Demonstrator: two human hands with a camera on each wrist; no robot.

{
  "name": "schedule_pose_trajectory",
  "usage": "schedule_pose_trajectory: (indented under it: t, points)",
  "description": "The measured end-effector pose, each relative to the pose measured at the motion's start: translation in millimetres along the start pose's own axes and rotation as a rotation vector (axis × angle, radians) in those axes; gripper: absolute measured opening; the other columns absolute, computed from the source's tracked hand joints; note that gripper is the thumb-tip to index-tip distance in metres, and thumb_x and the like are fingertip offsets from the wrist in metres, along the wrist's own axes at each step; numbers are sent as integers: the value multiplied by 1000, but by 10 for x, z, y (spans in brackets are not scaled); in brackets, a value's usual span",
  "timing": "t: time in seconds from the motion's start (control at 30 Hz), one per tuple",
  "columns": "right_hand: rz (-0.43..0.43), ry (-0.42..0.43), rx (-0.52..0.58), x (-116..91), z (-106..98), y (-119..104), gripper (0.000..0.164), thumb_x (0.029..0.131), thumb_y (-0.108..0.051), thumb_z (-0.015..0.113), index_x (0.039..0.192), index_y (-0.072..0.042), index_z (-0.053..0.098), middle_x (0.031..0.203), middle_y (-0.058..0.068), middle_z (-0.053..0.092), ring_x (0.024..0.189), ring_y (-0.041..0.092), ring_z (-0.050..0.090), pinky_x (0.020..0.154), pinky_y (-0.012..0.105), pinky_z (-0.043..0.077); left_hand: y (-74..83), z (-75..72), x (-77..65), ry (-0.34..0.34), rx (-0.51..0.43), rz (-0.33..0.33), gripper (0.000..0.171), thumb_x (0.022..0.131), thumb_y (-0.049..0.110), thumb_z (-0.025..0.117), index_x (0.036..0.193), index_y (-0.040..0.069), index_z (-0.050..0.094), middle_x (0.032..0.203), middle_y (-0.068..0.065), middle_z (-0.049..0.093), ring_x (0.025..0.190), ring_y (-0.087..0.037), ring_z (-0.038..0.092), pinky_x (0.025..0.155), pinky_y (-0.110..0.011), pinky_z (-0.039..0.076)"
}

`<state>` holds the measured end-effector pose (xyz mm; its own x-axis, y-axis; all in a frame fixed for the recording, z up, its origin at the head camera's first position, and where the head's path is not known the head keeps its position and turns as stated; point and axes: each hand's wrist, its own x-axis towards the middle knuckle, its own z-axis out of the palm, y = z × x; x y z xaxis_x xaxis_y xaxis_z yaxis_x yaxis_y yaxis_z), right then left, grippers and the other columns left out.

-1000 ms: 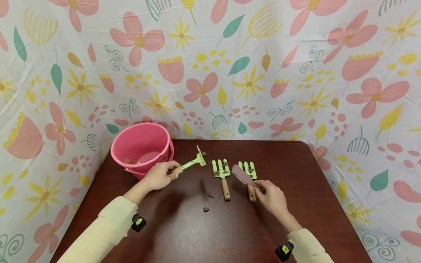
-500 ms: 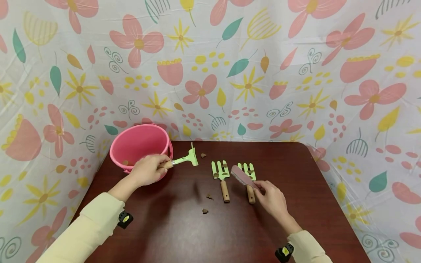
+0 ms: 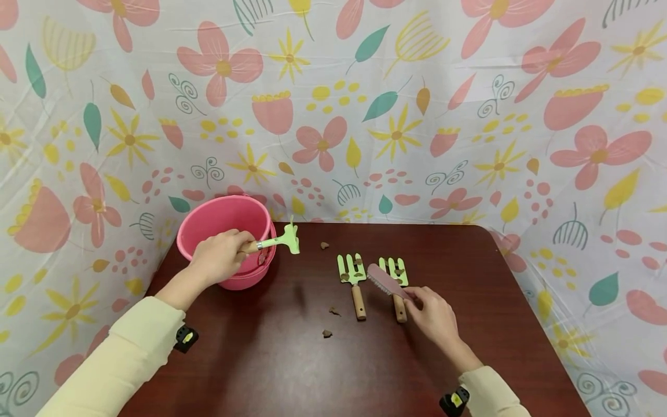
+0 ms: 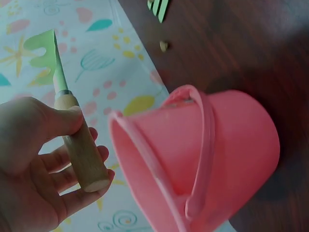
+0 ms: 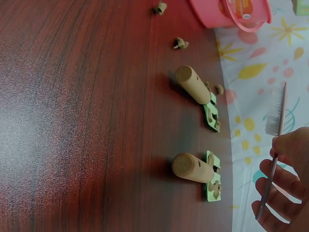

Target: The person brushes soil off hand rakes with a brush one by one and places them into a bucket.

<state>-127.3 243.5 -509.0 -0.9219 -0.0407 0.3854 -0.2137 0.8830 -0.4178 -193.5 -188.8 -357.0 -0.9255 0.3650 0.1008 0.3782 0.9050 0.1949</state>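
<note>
My left hand (image 3: 219, 255) grips the wooden handle of a small green hand rake (image 3: 289, 238), its thumb lying along the handle in the left wrist view. Hand and rake are raised over the near right rim of a pink bucket (image 3: 245, 282), which they partly cover in the head view. In my right hand (image 3: 432, 317) is a dusty-pink brush (image 3: 383, 278), pinched by its handle with the bristles facing left. It overlaps one green hand fork (image 3: 400, 310) in the head view. A second hand fork (image 3: 358, 304) lies to its left. Brown bits speckle both forks' tines.
Brown crumbly clumps lie on the dark wooden table (image 3: 292, 370): one clump (image 3: 325, 245) near the back, another clump (image 3: 333, 311) and a third clump (image 3: 327, 333) nearer the front. A flowered cloth (image 3: 323, 87) hangs behind and beside the table.
My left hand has moved left and up with the rake, from the bucket's right side to over its rim. My right hand and the brush stay nearly still.
</note>
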Motion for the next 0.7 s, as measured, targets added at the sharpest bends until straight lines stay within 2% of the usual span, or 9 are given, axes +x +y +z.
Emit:
schedule_pose_trajectory:
  t: [0.23, 0.33, 0.47, 0.7]
  points:
    - [-3, -7, 17, -26, 21, 17, 23, 79, -17, 70, 102, -18, 68, 85, -3, 63, 62, 13, 53, 50, 28, 37, -163, -83, 17, -13, 70, 4, 26, 79, 11, 68, 104, 14, 63, 83, -1, 57, 66, -20, 51, 53, -36, 45]
    - [2, -7, 16, -32, 27, 22, 23, 79, -17, 70, 102, -19, 69, 84, -4, 63, 60, 12, 51, 49, 27, 35, -219, -123, 25, -8, 99, -3, 26, 79, 11, 67, 104, 12, 63, 84, -3, 57, 69, -21, 52, 56, -38, 46]
    - [7, -4, 9, -32, 23, 33, 24, 78, -17, 71, 102, -21, 69, 83, -6, 62, 57, 7, 45, 48, 26, 34, -280, -194, 41, -20, 126, -49, 28, 80, 12, 66, 107, 11, 62, 88, -6, 58, 76, -23, 53, 62, -42, 47]
    - [17, -10, 2, -36, 10, 44, 24, 78, -17, 71, 102, -21, 69, 83, -7, 61, 57, 7, 44, 48, 25, 33, -382, -294, 91, -77, 161, -148, 33, 81, 16, 65, 113, 13, 59, 97, -9, 58, 80, -29, 55, 58, -48, 48]
